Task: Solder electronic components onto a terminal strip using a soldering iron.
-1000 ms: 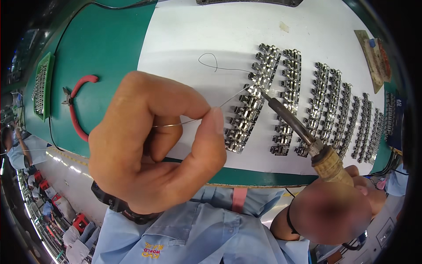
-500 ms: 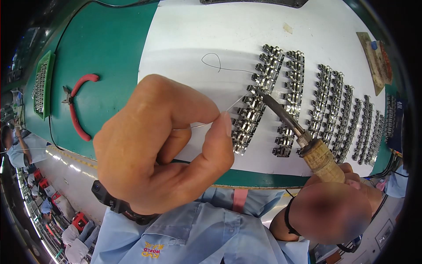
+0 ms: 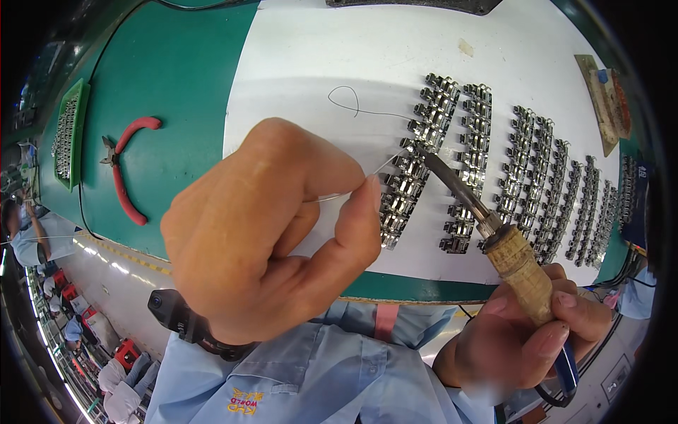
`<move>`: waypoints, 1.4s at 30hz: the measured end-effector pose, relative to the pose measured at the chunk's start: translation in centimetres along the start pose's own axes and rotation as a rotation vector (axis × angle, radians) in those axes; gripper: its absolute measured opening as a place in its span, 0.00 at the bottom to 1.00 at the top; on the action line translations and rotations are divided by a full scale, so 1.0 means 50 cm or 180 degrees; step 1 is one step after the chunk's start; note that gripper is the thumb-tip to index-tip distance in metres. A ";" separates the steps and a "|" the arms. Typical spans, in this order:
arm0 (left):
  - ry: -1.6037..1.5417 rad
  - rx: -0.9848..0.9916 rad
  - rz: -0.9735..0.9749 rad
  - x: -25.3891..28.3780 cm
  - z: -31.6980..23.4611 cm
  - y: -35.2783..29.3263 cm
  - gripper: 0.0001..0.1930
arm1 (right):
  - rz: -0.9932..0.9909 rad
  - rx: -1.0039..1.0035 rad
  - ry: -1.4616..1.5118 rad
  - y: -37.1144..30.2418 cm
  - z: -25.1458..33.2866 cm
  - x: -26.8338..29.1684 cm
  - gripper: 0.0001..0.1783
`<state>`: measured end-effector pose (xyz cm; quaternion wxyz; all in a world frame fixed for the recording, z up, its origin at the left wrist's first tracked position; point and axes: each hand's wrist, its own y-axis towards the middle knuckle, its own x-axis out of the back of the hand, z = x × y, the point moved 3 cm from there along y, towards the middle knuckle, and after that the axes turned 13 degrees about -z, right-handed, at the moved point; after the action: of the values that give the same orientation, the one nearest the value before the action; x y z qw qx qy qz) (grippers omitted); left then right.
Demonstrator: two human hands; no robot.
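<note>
The left hand (image 3: 272,230) pinches a thin solder wire (image 3: 367,173) between thumb and forefinger, while the right hand (image 3: 526,332) is clamped on a cork-handled soldering iron (image 3: 470,205). Wire end and iron tip meet at the leftmost row of metal connectors (image 3: 413,159) — on the white sheet (image 3: 318,63), toward its near edge. Red-handled pliers (image 3: 123,166) lie on the green worktop (image 3: 176,85) at its left side.

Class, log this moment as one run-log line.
left hand: pinches solder wire | right hand: grips soldering iron | iron tip: at metal clips | pliers: idle on green mat
</note>
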<state>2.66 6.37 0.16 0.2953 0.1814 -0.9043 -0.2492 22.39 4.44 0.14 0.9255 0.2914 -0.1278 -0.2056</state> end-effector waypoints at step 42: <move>0.0045 -0.0243 0.0095 -0.012 0.004 0.007 0.09 | 0.0367 -0.0937 0.0888 0.072 -0.046 0.000 0.11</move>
<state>2.91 6.99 -0.06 0.3121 0.1582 -0.8947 -0.2778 24.32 8.23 0.45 0.9770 0.1709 0.0166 -0.1264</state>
